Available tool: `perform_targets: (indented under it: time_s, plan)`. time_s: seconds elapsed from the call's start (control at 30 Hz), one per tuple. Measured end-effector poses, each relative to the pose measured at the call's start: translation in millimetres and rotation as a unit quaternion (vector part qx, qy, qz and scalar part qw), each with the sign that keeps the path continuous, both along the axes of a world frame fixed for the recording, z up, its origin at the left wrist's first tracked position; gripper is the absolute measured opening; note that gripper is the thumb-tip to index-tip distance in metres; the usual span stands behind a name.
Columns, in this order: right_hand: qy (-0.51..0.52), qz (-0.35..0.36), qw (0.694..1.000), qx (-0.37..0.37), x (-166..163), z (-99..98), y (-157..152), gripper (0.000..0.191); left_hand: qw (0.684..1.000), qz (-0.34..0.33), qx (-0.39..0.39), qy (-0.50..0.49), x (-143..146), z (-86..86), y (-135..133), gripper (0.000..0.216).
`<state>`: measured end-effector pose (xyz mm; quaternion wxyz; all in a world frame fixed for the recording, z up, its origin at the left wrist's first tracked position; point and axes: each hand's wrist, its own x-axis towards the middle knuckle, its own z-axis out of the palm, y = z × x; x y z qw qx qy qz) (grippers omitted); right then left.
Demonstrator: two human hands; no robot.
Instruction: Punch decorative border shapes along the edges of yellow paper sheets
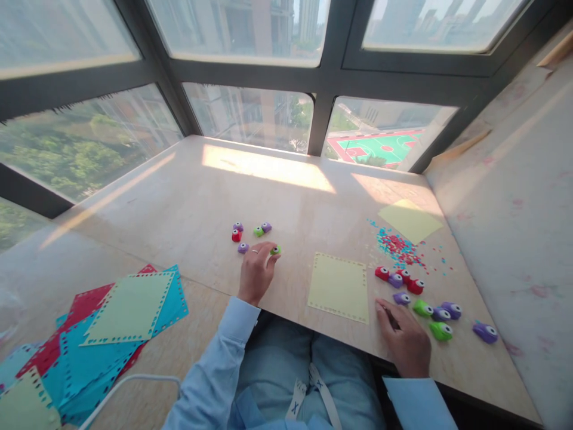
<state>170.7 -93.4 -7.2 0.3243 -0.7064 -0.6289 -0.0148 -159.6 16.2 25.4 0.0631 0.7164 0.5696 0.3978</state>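
My left hand (257, 272) is closed with thumb and fingers round a small green paper punch (276, 250) at the table's middle. Just beyond it stand a red punch (236, 236), another green punch (258, 231) and several purple ones. My right hand (405, 337) rests near the table's front edge, fingers curled; what it holds, if anything, is hidden. Beside its fingertips lies a pale yellow sheet (338, 286) with small holes along its edges. Past the right hand are several more punches, among them a green one (441, 331) and a purple one (485, 332).
Red and blue paper bits (400, 248) are scattered at the right, by another yellow sheet (412, 220). Punched coloured sheets (120, 316) overlap at the left, near a white cable (134, 377). Windows border the far side; a wall (519, 239) stands at the right.
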Motion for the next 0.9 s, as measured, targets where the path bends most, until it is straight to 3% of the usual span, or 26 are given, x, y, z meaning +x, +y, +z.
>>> perform_targets:
  time_s: [0.23, 0.4, 0.53, 0.7, 0.9]
  plan:
    - [0.02, -0.01, 1.0, -0.008, -2.4, 3.1, 0.1, 0.051, 0.989, -0.129, -0.077, 0.014, 41.2, -0.6, -20.0, 0.018]
    - [0.077, -0.017, 0.996, -0.032, -4.4, 8.2, -1.2, 0.058, 0.983, -0.15, -0.099, 0.033, 57.6, -6.3, -24.4, 0.02]
    - [0.173, -0.025, 0.978, -0.11, -10.1, 20.5, -5.3, 0.063, 0.984, -0.147, -0.098, 0.022, 63.6, -9.7, -25.5, 0.02]
    - [0.339, -0.038, 0.912, -0.229, -27.2, 36.6, -8.4, 0.074, 0.985, -0.143, -0.1, 0.007, 66.9, -11.7, -25.8, 0.022]
    - [0.566, -0.063, 0.798, -0.197, -45.1, 52.1, -5.7, 0.071, 0.984, -0.142, -0.111, 0.012, 66.8, -14.5, -26.8, 0.026]
